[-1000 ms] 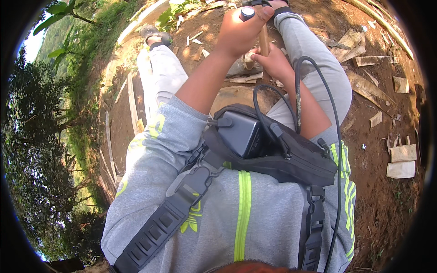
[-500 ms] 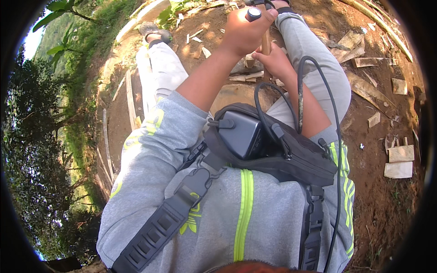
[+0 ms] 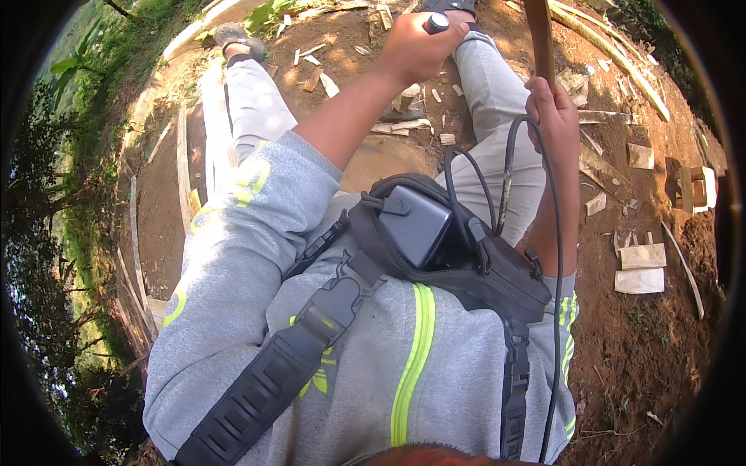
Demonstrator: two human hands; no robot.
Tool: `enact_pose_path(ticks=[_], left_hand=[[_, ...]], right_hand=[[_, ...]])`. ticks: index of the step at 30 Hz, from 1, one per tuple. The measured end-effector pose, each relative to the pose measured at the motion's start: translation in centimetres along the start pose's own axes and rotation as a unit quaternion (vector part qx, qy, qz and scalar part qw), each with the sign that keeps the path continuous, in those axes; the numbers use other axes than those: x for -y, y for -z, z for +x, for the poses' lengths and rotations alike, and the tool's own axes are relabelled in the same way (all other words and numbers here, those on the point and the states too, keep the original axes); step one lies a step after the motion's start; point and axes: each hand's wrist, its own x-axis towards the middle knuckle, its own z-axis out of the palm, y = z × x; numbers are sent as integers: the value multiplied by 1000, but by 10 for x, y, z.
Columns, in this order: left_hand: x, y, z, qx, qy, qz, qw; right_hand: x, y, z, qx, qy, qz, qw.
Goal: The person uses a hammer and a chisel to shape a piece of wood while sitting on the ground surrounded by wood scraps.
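Observation:
My left hand (image 3: 420, 50) is closed around a tool with a black, round-ended handle (image 3: 437, 24); the rest of the tool is hidden, so its kind does not show. It is held out beyond my lap, near my right foot. On the right, my right hand (image 3: 555, 116) grips the lower end of a brown wooden stick (image 3: 539, 35), which points up and runs out of the picture. A gap separates the two hands. Between my legs lies a flat, pale brown wooden surface (image 3: 388, 161).
A black chest bag (image 3: 497, 283) with a grey box (image 3: 416, 221) sits on my front. A loose black cable (image 3: 553, 194) loops past my right forearm. Wood chips (image 3: 329, 85) litter the brown soil, with cut blocks (image 3: 642, 269) at right and a long pole (image 3: 622, 62) at far right.
My right hand has moved right, away from my left hand, carrying the wooden stick. My left hand keeps hold of the black-handled tool. The whole view has shifted slightly.

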Motion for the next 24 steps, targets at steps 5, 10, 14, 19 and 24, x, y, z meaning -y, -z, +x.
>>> enact_pose_path(ticks=[5, 10, 14, 19, 24], left_hand=[[-16, 0, -3, -12, 56, -13, 998], [-23, 8, -3, 1, 104, 27, 994], [-10, 10, -4, 3, 53, 1, 999], [-14, 20, -3, 20, 87, 0, 996], [-20, 18, -7, -6, 50, 30, 998]], right_hand=[[69, 14, -51, -16, 75, -179, 981], [110, 6, -72, 2, 79, -368, 926], [120, 2, -74, 5, 81, -430, 899], [122, 0, -74, 6, 69, -446, 892], [122, -11, -77, -15, 55, -369, 928]])
